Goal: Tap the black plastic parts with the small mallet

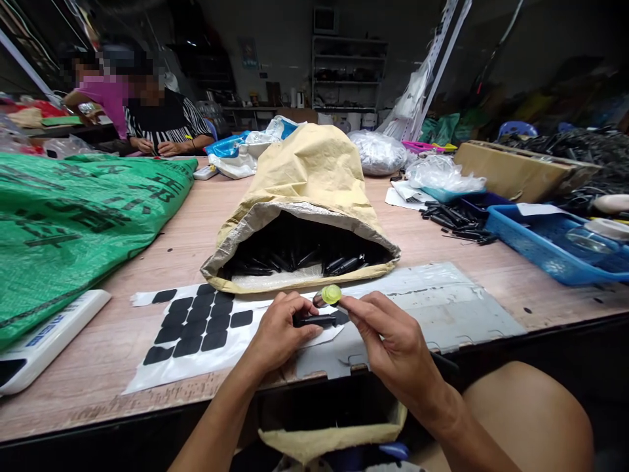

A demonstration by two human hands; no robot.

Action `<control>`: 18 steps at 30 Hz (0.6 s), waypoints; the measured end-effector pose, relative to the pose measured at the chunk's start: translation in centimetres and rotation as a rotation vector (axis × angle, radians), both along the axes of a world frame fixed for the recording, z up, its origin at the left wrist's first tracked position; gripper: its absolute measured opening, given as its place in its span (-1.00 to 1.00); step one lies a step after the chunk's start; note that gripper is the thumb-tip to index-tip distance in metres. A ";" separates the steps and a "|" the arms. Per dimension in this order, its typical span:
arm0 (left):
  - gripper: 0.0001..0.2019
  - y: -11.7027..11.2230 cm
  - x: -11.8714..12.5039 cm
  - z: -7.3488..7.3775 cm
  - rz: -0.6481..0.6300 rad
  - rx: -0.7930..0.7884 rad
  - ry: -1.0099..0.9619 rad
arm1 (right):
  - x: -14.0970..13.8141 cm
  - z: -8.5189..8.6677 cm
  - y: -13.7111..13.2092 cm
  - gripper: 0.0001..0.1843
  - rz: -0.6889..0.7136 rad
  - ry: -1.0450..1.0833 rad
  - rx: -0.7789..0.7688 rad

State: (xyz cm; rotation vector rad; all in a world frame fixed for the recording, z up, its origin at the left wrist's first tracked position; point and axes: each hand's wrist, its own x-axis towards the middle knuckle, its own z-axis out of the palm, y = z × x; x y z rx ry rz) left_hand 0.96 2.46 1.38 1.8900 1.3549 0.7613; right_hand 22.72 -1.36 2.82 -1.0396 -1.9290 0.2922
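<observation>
My left hand point(280, 331) is closed on a short black stick-shaped part point(314, 320), held level over the table's front edge. My right hand point(388, 337) pinches a small yellow-green round cap point(331, 294) at its fingertips, just above the black part's right end. Under both hands lies a white sheet with black square pads point(194, 324). Directly behind them a tan paper sack point(304, 190) lies on its side, its mouth open toward me and full of black parts point(299, 261).
A green woven sack point(73, 216) fills the left, with a white scale point(44, 341) beside it. A blue basket point(545, 246), loose black parts point(455, 219) and a cardboard box point(515, 170) sit at the right. Two people work at the far left point(147, 115).
</observation>
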 end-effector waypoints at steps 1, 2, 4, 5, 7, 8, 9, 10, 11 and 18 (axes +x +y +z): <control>-0.89 0.0 0.0 0.0 0.001 -0.001 0.000 | -0.2 0.0 -0.1 -0.52 -0.006 -0.022 0.015; -0.90 0.1 0.1 0.0 0.001 0.001 0.006 | -0.4 -0.1 -0.2 -0.49 -0.017 -0.064 0.019; -0.90 0.1 0.1 0.0 0.001 0.007 0.026 | -0.5 -0.5 -0.4 -0.46 -0.037 -0.171 -0.002; -0.90 0.1 0.1 0.0 0.003 0.009 0.030 | -0.5 -0.6 -0.4 -0.46 -0.043 -0.211 -0.018; -0.90 0.1 0.1 -0.1 0.010 0.007 0.024 | -0.3 -0.5 -0.4 -0.47 -0.055 -0.216 -0.031; -0.90 0.1 0.1 -0.1 0.014 0.003 0.015 | -0.1 -0.4 -0.4 -0.48 -0.066 -0.179 -0.022; -0.90 0.1 0.1 -0.2 0.017 0.000 0.007 | 0.0 -0.2 -0.4 -0.49 -0.079 -0.132 -0.004; -0.88 0.1 0.0 -0.2 0.019 -0.002 0.001 | 0.2 0.0 -0.4 -0.50 -0.096 -0.083 0.017; -0.87 0.1 0.0 -0.3 0.018 -0.002 -0.001 | 0.3 0.1 -0.4 -0.50 -0.111 -0.045 0.035; -0.86 0.0 0.1 -0.2 0.026 0.016 0.011 | 0.8 -1.1 -0.5 -0.54 -0.096 -0.154 -0.059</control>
